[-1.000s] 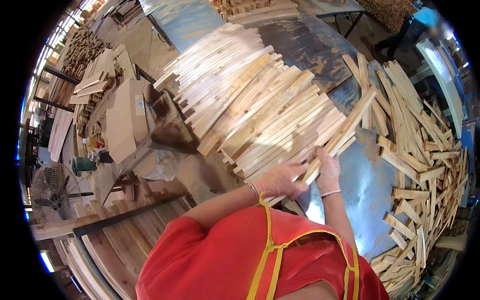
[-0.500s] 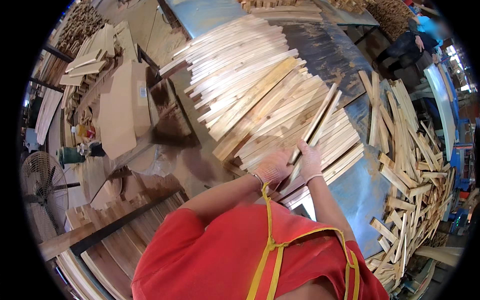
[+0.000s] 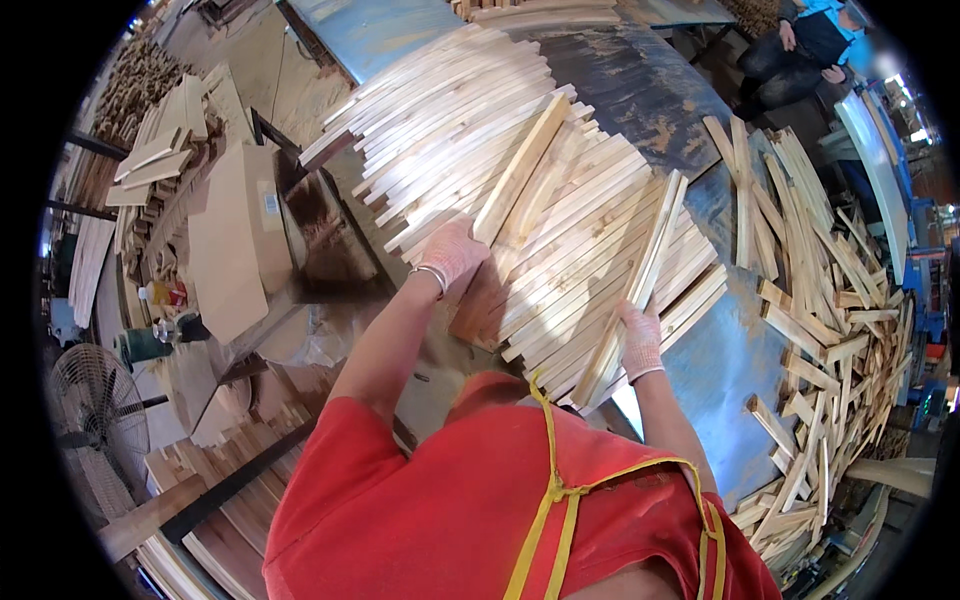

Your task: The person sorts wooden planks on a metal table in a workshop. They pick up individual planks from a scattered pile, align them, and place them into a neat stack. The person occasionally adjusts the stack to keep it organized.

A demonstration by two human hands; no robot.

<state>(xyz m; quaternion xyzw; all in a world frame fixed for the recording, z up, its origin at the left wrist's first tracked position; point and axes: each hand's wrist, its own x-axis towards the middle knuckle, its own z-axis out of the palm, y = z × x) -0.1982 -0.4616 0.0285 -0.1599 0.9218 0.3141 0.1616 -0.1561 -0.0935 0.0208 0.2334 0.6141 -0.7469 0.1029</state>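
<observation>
In front of me lies a wide row of pale wooden strips, side by side. My left hand, in a light knit glove, is closed on the near end of a yellowish wooden board that slants across the strips. Another browner board lies just right of it. At the right part of the row, my gloved right hand is closed around the edge of narrow wooden strips, held together lengthwise over the others. Its fingertips are partly hidden by them.
Loose wood offcuts pile up on the right. A blue metal table bears the strips. A cardboard sheet, a standing fan and stacked boards are on the left. Another person is at the far right.
My left hand has left the narrow strips and moved left to grip the yellowish board, which has turned steeper. My right hand keeps the strips, now lower over the row.
</observation>
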